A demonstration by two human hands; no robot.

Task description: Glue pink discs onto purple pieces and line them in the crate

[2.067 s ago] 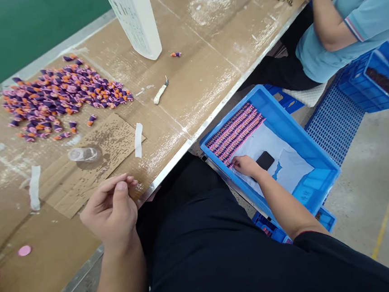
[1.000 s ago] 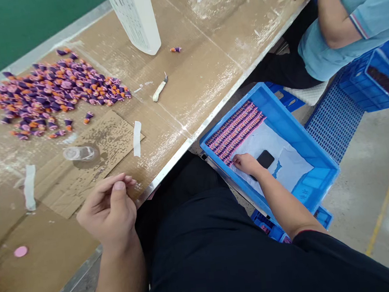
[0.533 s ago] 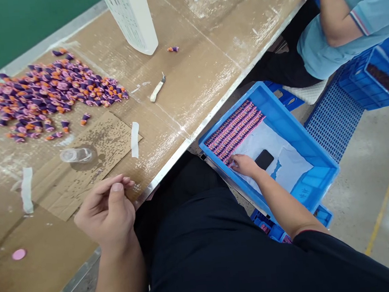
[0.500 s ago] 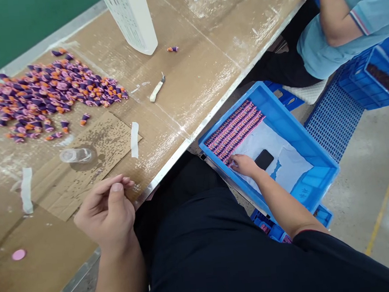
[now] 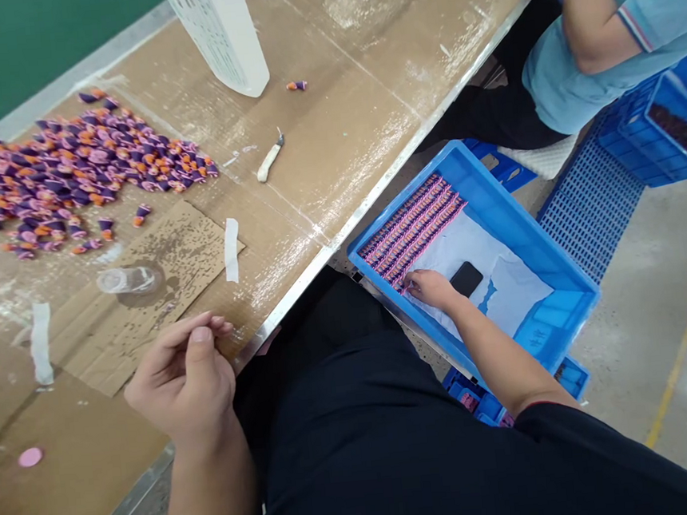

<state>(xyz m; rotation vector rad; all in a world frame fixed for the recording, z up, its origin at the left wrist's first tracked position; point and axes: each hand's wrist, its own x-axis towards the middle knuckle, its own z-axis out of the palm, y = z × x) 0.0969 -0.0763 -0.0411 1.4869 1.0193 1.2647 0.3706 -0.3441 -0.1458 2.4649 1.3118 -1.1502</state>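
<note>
My right hand (image 5: 431, 288) reaches into a blue crate (image 5: 497, 188), its fingers pinched at the near end of the lined-up small purple, pink and orange pieces (image 5: 405, 240). What is between these fingertips, if anything, is hidden. White sheeting (image 5: 501, 276) lines the crate under the hand, and a black phone (image 5: 466, 279) rests on it. Over the table's near edge hovers my left hand (image 5: 189, 375), fingers curled and thumb against them, with nothing visible in it. Beside it lies a piece of cardboard (image 5: 191, 239) with dark specks and a small clear cup (image 5: 132, 280).
On the table (image 5: 334, 154) are a heap of loose coloured pieces (image 5: 83, 164), a white-handled hooked tool (image 5: 271, 158), a single piece (image 5: 296, 86), a tall white container (image 5: 234, 43) and a pink disc (image 5: 30, 457). A co-worker (image 5: 579, 68) sits at the right, near other blue crates (image 5: 663, 129).
The view has shifted slightly, so the table things appear a little further left. Both hands keep nearly the same pose, the right still at the end of the rows.
</note>
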